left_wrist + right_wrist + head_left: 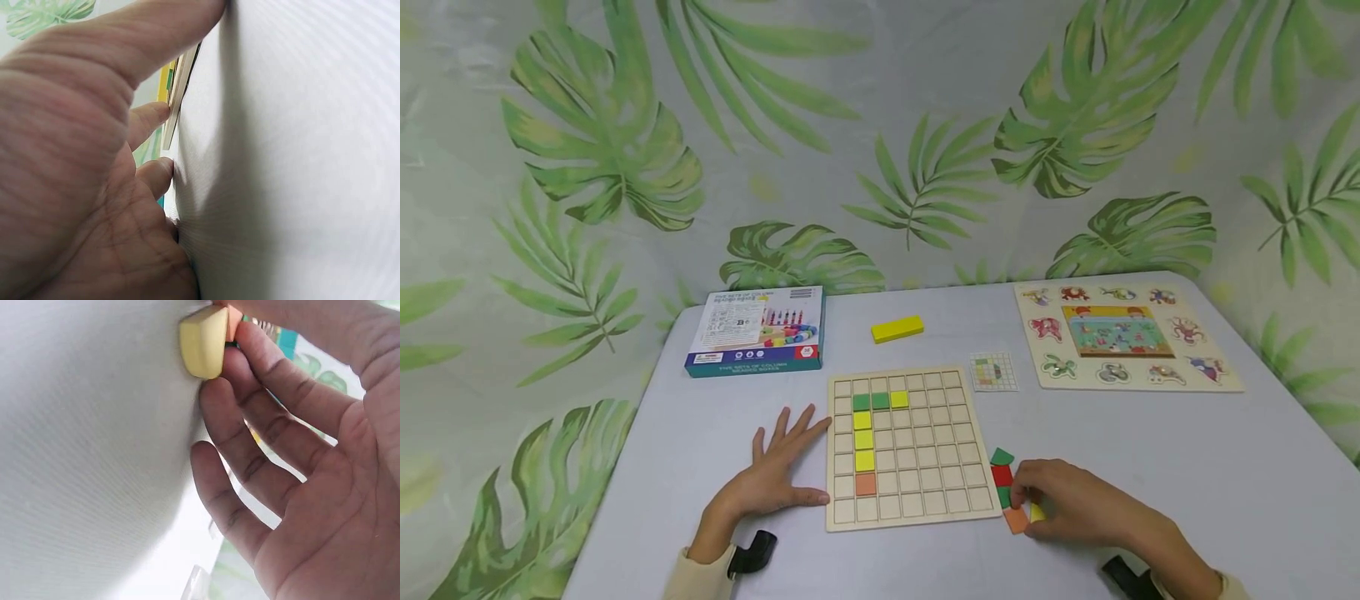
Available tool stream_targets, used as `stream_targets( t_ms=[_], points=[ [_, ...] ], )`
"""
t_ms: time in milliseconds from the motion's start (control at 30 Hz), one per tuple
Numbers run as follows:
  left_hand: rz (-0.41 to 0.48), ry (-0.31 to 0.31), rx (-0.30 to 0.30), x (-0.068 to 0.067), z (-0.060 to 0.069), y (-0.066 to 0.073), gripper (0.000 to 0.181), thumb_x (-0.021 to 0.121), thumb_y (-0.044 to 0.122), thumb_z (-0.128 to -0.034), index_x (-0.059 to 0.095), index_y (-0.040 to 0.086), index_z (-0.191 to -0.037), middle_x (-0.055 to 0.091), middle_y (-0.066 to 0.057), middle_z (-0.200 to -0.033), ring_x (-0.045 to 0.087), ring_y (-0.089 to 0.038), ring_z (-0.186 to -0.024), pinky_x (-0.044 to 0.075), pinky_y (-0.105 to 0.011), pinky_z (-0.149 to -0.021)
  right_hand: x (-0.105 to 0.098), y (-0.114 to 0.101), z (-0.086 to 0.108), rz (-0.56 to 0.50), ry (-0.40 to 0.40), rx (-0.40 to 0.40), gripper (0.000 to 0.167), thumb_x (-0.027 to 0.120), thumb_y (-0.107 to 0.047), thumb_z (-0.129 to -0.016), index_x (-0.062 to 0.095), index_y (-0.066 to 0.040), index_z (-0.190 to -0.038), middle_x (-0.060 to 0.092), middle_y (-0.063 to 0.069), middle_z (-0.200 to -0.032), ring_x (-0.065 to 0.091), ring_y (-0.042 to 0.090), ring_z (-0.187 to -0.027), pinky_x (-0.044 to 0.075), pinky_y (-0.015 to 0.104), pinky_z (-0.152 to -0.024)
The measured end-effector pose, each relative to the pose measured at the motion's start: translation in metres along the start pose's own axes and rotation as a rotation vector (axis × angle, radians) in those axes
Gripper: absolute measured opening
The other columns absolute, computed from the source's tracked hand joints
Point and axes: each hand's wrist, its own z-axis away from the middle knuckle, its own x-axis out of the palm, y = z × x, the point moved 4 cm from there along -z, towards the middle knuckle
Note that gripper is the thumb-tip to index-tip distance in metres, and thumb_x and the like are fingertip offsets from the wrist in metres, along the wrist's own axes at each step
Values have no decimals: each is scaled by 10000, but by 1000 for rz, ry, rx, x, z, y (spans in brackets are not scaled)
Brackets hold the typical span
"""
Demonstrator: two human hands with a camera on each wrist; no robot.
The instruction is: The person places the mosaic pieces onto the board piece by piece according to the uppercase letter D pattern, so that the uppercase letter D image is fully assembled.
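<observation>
A wooden grid board [927,502] holds green, yellow and orange tiles in an L-like layout at its upper left. My left hand [775,475], fingers spread, touches the board's left edge with thumb and index finger; the left wrist view shows the hand [81,150] beside that edge. Right of the board, my right hand [1086,504] pinches an orange tile [1016,521] between thumb and index finger. A yellow tile [1037,512] is partly hidden under this hand. In the right wrist view a yellow piece [205,344] sits by the fingertips, with orange [234,322] behind it.
Red [1002,476] and green [1002,457] tiles lie along the board's right edge. Behind the board are a boxed set [756,329], a yellow block [897,329] and a small pattern card [994,372]. An animal puzzle board [1120,333] lies at the back right.
</observation>
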Motion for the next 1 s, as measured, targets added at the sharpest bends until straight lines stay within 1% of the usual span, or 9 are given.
stream_targets(
  t_ms=[200, 300, 467, 600, 800, 1000],
  points=[
    [2, 4, 7, 1, 0, -1, 1070, 868, 462, -715, 290, 256, -1593, 64, -84, -1700, -158, -407, -1535, -211, -678, -1128, -4, -2, 1, 27, -35, 27, 240, 852, -321, -779, 641, -310, -893, 569, -209, -875, 487, 0, -812, 483, 249, -723],
    [-4, -2, 12, 2, 1, -1, 1071, 861, 477, -720, 284, 257, -1595, 65, -83, -1699, -151, -411, -1536, -202, -680, -1131, -7, -4, 3, 37, -34, 28, 230, 843, -326, -789, 647, -310, -908, 573, -214, -888, 490, -1, -827, 492, 261, -738],
    [1, 1, 24, 1, 1, 1, 1061, 859, 475, -723, 296, 238, -1591, 66, -99, -1698, -149, -428, -1532, -210, -690, -1121, -15, -12, 0, 65, 7, -3, 200, 810, -301, -823, 647, -319, -936, 574, -221, -913, 509, 8, -858, 498, 270, -763],
    [2, 2, 24, 0, 0, 1, 1059, 862, 470, -722, 301, 235, -1589, 63, -99, -1698, -154, -428, -1531, -217, -688, -1118, -20, -20, -7, 56, 36, -47, 171, 788, -259, -852, 645, -306, -934, 583, -209, -906, 535, 15, -854, 502, 256, -755],
    [13, 5, 18, -2, 0, 2, 1063, 868, 462, -715, 304, 238, -1588, 62, -97, -1699, -162, -420, -1531, -226, -679, -1119, -21, -32, -21, 62, 68, -94, 117, 759, -347, -891, 660, -306, -940, 590, -194, -873, 541, 27, -798, 493, 236, -736],
    [8, 8, 11, -1, 1, 1, 1064, 871, 457, -714, 304, 241, -1588, 63, -96, -1699, -159, -419, -1532, -224, -679, -1121, -19, -46, -35, 84, 79, -128, 117, 719, -380, -921, 681, -282, -973, 624, -190, -940, 548, 33, -814, 506, 247, -753]
  ],
)
